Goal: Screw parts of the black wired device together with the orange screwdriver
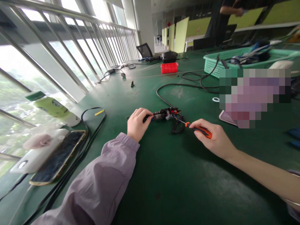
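Observation:
On the green table lies a black corded device [164,113] with a loop-shaped handle; its inside parts and coloured wires show. My left hand [139,123] is closed, fingertips pinching the dark left end of the device. In my right hand [217,137] is a screwdriver [203,130] with an orange and black handle. Its shaft points left and its tip reaches in among the wires near the handle; whether it touches a screw is too small to tell. From the device a black cable [161,86] runs back and to the right.
A green basket [212,67] of tools and a small red basket [169,68] stand farther back. At left are a phone [58,157], a bottle [56,109] and a black strap [90,139], beside a metal railing [77,20]. A pixelated patch covers the right. A person stands behind.

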### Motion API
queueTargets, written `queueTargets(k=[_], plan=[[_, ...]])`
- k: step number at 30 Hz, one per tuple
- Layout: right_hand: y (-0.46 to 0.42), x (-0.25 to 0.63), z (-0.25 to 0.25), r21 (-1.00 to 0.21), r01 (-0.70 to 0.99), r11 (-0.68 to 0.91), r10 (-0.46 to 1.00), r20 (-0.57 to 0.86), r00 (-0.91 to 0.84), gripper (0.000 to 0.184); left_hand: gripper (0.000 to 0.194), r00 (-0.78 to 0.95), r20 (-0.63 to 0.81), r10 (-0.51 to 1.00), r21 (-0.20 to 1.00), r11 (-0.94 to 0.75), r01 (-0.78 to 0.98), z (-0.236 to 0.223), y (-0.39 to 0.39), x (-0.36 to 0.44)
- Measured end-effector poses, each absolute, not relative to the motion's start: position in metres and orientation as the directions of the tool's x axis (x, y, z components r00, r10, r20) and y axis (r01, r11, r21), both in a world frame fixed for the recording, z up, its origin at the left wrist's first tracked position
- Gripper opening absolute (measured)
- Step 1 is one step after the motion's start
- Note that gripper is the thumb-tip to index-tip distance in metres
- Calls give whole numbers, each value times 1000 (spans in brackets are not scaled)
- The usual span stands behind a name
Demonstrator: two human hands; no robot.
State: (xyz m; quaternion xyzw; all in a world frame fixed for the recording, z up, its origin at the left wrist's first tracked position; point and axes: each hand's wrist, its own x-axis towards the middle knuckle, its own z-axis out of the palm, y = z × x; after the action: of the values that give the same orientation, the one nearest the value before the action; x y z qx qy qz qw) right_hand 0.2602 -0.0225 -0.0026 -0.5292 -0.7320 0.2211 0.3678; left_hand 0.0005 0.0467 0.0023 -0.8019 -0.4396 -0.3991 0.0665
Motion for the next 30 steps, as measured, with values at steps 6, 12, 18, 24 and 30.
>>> queueTargets(k=[6,12,18,24,30], plan=[[-25,260,-1,-710,602,365,929,324,-180,14,12,163,611,775,404,-483,777,3,53,-9],[-28,257,1,-683,604,411,910,349,-224,13,13,19,583,812,469,-355,809,1,67,-35],[-28,256,1,-669,610,425,903,363,-231,13,16,-81,565,821,637,-371,676,-3,80,-53],[-26,256,0,-679,612,406,912,341,-227,14,19,-293,498,816,676,-155,720,-3,84,-79],[-27,258,0,-688,609,395,917,327,-227,15,23,-89,326,941,617,-141,774,4,87,-103]])
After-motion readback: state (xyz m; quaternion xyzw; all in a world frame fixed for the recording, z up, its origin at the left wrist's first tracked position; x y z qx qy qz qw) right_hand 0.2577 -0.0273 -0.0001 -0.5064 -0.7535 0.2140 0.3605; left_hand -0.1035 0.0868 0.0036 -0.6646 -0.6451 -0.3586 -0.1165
